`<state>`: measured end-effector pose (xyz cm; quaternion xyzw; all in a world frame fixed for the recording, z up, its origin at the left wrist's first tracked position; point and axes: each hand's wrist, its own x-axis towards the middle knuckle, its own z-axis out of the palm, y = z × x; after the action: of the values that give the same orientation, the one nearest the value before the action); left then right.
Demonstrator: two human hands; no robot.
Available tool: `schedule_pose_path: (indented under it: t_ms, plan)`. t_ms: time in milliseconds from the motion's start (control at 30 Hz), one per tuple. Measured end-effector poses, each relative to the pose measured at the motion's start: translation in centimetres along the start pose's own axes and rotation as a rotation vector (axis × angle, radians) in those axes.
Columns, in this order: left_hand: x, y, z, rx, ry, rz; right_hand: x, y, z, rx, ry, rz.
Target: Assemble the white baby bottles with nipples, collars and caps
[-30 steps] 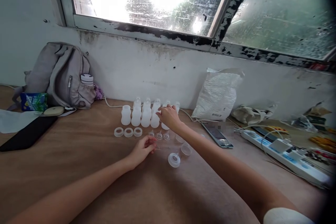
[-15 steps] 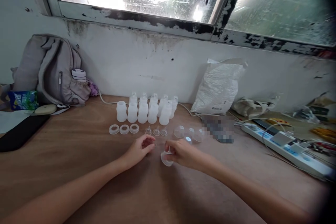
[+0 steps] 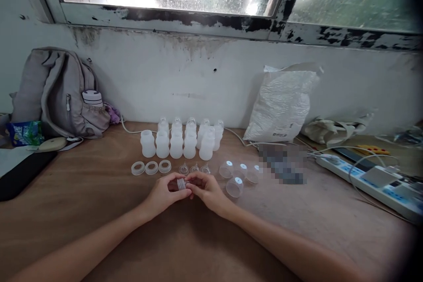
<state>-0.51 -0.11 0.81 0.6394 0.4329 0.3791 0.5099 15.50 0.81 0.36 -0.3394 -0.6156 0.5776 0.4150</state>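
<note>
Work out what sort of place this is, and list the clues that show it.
Probably a makeshift indoor workspace: small bottles stand in rows, three loose rings lie lined up, and a backpack sits at the left.

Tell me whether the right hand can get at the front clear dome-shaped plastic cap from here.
Probably yes: the right hand is close to the front clear dome-shaped plastic cap, with nothing visible between them, though it looks busy at the translucent ridged plastic ring in the left hand.

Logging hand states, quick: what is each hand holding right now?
Left hand: closed, holding a ribbed bottle collar.
Right hand: curled at the collar's end; whether it grips anything cannot be told.
</note>
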Motion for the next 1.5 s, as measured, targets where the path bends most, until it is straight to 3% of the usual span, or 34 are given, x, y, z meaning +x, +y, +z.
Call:
schedule_pose_path:
  t_ms: [200, 533, 867, 1033, 1267, 1500]
  plan:
    - [0.1, 0.0, 0.0, 0.002, -0.016, -0.011, -0.5, 0.4, 0.1, 0.015, 0.024, -0.03]
    - [0.1, 0.1, 0.3, -0.017, -0.026, -0.048, -0.9, 0.0, 0.3, -0.151, 0.13, -0.063]
    - [-0.5, 0.1, -0.2, -0.031, -0.053, 0.012, -1.6, -0.9, 0.3, -0.338, 0.163, -0.228]
    - [-1.2, -0.5, -3.0, 0.117, 0.047, -0.013, -0.9, -0.5, -0.2, -0.374, 0.245, -0.227]
    - [-3.8, -1.2, -8.8, 0.493, 0.151, 0.006, 0.3, 0.8, -0.3, -0.567, 0.189, -0.175]
    - [-4.3, -1.2, -11.6, 0.859, 0.2, 0.071, 1.1, 1.2, 0.0, -0.721, 0.158, -0.186]
